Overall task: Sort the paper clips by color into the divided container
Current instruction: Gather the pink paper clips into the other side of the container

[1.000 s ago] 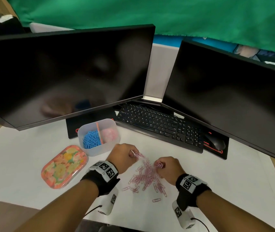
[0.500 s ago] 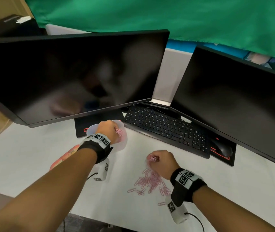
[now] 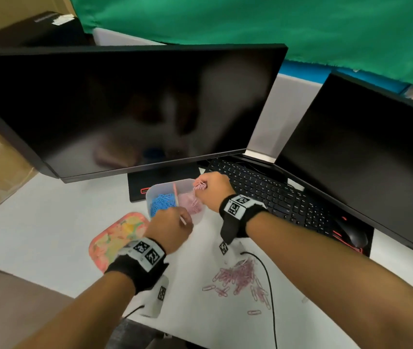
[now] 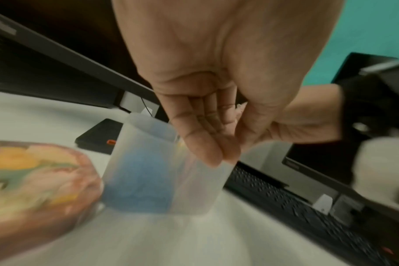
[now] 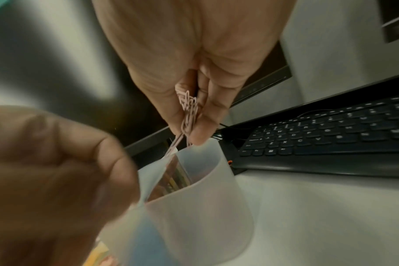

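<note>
A translucent divided container (image 3: 154,195) stands in front of the left monitor. It holds blue paper clips (image 3: 162,203) in its left half and pink paper clips (image 3: 191,205) in its right half. My right hand (image 3: 212,191) hovers over the right half and pinches a bunch of pink clips (image 5: 189,111) between thumb and fingers. My left hand (image 4: 213,144) is at the container's near rim (image 4: 194,189), fingers straight and together, nothing seen in the palm. A loose pile of pink clips (image 3: 238,276) lies on the white table near me.
A floral lid (image 3: 115,238) lies left of the container. A black keyboard (image 3: 276,197) and mouse (image 3: 351,235) sit to the right under two dark monitors (image 3: 125,109). A black cable (image 3: 269,278) crosses the clip pile.
My right hand has risen from the pile to the container with pink clips. My left hand has drawn back from the pink half to the near rim, without the clips it held.
</note>
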`<state>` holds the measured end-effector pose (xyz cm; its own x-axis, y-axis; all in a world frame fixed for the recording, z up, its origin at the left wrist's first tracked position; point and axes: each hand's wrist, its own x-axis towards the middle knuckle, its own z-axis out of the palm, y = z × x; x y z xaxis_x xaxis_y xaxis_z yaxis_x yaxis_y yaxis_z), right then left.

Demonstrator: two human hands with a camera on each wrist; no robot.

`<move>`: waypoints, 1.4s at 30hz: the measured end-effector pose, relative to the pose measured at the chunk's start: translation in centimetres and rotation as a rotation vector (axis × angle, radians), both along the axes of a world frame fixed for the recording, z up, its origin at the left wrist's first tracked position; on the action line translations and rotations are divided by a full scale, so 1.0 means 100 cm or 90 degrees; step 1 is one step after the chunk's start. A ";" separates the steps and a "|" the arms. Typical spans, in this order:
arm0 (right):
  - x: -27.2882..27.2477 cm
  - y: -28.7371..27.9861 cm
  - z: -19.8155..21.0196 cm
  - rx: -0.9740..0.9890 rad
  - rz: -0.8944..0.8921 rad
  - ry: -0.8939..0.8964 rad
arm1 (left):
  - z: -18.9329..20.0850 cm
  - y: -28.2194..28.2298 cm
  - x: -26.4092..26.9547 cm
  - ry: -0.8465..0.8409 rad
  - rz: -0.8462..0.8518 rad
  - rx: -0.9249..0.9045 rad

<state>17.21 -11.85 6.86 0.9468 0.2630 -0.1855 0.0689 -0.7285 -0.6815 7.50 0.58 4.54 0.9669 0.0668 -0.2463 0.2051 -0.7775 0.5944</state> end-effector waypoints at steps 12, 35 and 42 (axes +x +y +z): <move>0.009 0.004 -0.007 -0.041 0.022 -0.014 | -0.048 -0.011 -0.017 0.167 -0.119 0.045; -0.178 -0.177 -0.090 -0.155 0.112 0.078 | -0.070 -0.089 -0.052 0.090 -0.531 0.140; -0.210 -0.213 -0.093 -0.262 -0.158 0.182 | -0.050 -0.090 -0.063 0.084 -0.404 0.173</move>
<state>-3.74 -33.12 -2.48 0.8681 -0.1093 -0.4842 -0.2838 -0.9095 -0.3036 1.25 -8.39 -0.45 0.8026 -0.4244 -0.4192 -0.2796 -0.8884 0.3641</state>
